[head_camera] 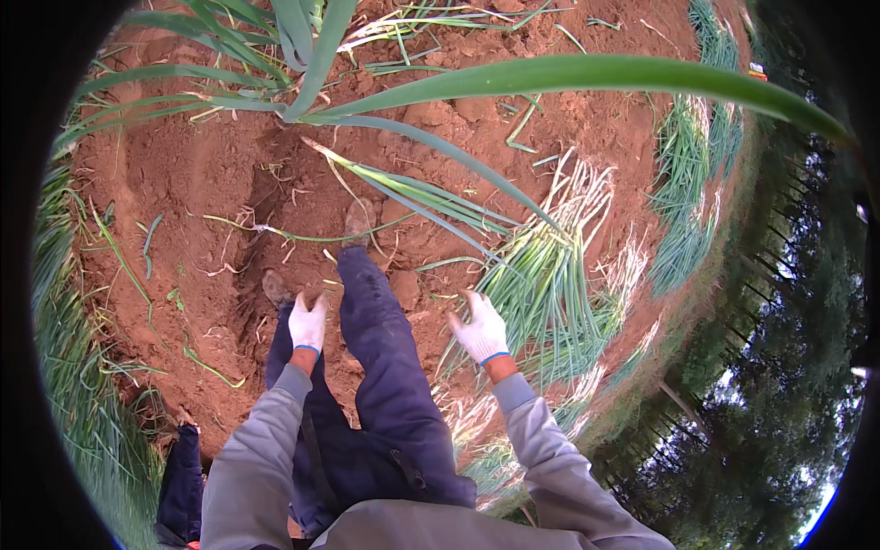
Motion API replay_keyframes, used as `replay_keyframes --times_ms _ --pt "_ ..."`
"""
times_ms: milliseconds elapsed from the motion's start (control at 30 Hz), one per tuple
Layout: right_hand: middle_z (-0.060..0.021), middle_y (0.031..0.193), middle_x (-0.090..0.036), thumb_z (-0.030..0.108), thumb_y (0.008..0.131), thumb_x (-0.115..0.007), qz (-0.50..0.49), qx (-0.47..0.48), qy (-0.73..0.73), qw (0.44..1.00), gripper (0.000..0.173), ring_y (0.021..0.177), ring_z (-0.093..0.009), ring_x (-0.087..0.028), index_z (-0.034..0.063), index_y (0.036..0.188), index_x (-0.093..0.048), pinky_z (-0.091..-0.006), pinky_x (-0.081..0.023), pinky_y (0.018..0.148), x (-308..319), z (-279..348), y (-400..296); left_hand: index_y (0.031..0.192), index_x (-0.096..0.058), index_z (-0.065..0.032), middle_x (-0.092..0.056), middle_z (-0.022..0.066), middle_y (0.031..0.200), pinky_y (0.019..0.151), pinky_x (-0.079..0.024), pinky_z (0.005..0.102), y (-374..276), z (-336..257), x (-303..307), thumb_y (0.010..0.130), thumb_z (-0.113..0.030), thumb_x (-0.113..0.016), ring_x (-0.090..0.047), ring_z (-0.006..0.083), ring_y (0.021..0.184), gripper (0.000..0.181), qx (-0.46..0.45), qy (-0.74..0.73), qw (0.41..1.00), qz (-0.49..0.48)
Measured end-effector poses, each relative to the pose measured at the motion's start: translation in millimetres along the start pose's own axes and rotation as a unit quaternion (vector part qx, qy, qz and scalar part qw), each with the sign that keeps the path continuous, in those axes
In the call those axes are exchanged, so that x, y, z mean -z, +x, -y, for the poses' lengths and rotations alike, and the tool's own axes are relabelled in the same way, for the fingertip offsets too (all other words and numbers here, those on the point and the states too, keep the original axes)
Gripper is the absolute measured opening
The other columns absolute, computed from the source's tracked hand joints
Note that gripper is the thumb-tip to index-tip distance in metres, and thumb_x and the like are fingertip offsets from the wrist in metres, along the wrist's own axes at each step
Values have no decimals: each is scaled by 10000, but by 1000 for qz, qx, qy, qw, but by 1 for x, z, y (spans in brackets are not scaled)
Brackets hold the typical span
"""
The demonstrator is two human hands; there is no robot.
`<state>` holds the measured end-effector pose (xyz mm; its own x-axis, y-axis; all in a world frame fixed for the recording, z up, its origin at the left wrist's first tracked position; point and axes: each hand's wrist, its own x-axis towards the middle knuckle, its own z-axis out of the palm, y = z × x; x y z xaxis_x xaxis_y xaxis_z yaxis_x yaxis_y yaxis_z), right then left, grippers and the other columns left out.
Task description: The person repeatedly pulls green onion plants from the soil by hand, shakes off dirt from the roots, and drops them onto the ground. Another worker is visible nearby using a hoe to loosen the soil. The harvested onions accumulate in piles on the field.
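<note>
My left hand [309,322], in a white knit glove with soiled fingertips, is held over my legs, its fingers apart and nothing in them. To the right my right hand [480,326], gloved the same way, has thumb and fingers spread and is empty. Beside it lies a large pile of green onions [550,289], pale root ends pointing up and away. A single green onion stalk [412,189] stretches from the middle toward that pile. Large green onion leaves [306,89] rise close to the camera at the top and cross the view to the right.
Reddish soil [185,179] bears loose leaves and scraps. More green onion bundles [687,165] lie in rows at the right, before dark trees [742,385]. Dense green leaves [82,330] line the left edge. Another person's dark trouser leg [181,481] shows at lower left.
</note>
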<state>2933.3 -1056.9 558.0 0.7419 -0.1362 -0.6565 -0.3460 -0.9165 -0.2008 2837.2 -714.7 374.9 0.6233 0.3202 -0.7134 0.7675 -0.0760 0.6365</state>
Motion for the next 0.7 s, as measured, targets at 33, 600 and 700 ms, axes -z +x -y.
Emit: replay_keyframes --times_ms 33,600,700 --pt "-242 1332 -686 393 903 -833 25 8 3 1000 611 1167 -446 -712 139 1424 -642 -498 -583 1015 -38 46 -3 1175 -688 -25 -732 46 964 682 -557 300 23 64 90 1041 -151 -701 -665 132 750 185 139 -104 984 -46" --pt "-210 1231 -688 136 994 -774 -140 109 109 978 430 1134 -374 -703 -25 1369 -637 -457 -558 1001 -149 156 -19 1193 -664 -105 -755 81 913 605 -603 374 27 241 218 1076 -468 -691 -737 222 725 382 295 -227 912 -174" --pt "-221 1250 -690 123 980 -773 -104 151 50 982 432 1161 -391 -695 -24 1361 -634 -464 -556 1017 -177 162 -15 1554 -535 34 -734 207 1309 993 -588 377 123 200 145 1040 -500 -732 -733 281 1145 766 222 -312 919 -94"
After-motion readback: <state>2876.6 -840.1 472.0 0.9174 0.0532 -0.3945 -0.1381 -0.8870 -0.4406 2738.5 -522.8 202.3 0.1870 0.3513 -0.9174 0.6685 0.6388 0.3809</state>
